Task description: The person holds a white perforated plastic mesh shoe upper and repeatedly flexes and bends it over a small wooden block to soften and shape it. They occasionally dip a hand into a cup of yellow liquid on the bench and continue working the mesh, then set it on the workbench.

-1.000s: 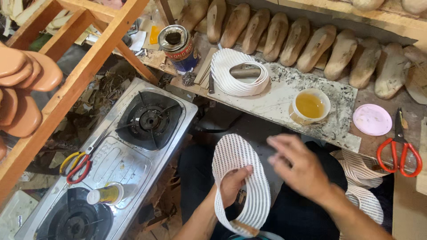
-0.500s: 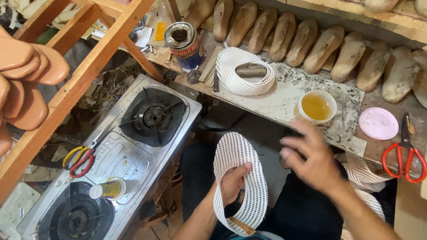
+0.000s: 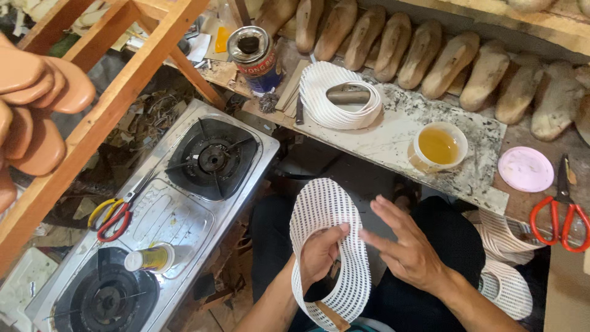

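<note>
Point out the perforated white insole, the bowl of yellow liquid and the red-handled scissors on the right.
perforated white insole (image 3: 319,206), head view, upper perforated face.
bowl of yellow liquid (image 3: 438,145), head view, on the liquid surface.
red-handled scissors (image 3: 558,216), head view, between the red handle loops.

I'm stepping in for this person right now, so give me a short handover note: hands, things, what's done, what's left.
Left hand: grips a white perforated insole, held upright over the lap.
Right hand: open, empty, fingers spread beside the insole.
Bench: glue cup full and uncovered, pink lid beside it, stack of white insoles, red scissors.
Done: no glue visible on the held insole.
Left: likely gluing it; uncertain.
</note>
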Motion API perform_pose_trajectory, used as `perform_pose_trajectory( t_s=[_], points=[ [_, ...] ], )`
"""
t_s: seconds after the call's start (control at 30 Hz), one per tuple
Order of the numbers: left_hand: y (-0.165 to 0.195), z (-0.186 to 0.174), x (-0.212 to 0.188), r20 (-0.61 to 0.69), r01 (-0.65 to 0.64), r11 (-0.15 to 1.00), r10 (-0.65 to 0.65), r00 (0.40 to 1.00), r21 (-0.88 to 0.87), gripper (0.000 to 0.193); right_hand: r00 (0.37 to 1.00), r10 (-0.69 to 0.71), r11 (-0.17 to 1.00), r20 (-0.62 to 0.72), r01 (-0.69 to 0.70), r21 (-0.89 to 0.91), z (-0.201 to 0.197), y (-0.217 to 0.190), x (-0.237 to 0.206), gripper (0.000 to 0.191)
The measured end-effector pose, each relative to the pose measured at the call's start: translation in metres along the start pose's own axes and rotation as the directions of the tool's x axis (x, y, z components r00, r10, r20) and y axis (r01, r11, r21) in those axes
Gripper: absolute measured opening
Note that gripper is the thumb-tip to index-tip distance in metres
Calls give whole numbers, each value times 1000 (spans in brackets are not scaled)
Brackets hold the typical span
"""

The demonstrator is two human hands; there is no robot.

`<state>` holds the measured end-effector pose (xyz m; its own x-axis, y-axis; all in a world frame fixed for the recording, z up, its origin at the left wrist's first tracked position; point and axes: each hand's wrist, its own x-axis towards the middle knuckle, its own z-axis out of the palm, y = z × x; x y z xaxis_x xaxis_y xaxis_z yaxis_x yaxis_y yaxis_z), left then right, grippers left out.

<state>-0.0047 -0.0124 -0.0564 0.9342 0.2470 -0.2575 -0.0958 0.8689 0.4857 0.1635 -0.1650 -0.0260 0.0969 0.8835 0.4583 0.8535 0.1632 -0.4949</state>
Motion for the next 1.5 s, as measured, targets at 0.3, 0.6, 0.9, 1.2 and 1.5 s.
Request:
perform_pose_trajectory(
  t_s=[0.3, 0.6, 0.9, 1.2, 1.5],
  points=[
    [-6, -7, 10, -125, -29, 997, 38, 991, 72, 20, 1000, -1, 997, 5, 1, -82, -3, -1, -3, 58],
    [-2, 0, 12, -192, -107, 967, 153, 970, 232, 20, 914, 395, 800, 95, -393, 454, 7, -24, 1, 57],
    [-3, -20, -4, -199, 1, 890, 101, 975, 455, 20, 910, 368, 849, -189, -412, -330, -56, 51, 48, 41],
    [13, -5, -6, -386, 184, 821, 48, 921, 541, 27, 924, 226, 816, -307, -352, -459, -78, 96, 48, 32],
    [13, -1, 5, -149, 19, 811, 84, 985, 585, 28, 979, 182, 982, -95, -185, -23, -27, 10, 11, 21]
  ],
)
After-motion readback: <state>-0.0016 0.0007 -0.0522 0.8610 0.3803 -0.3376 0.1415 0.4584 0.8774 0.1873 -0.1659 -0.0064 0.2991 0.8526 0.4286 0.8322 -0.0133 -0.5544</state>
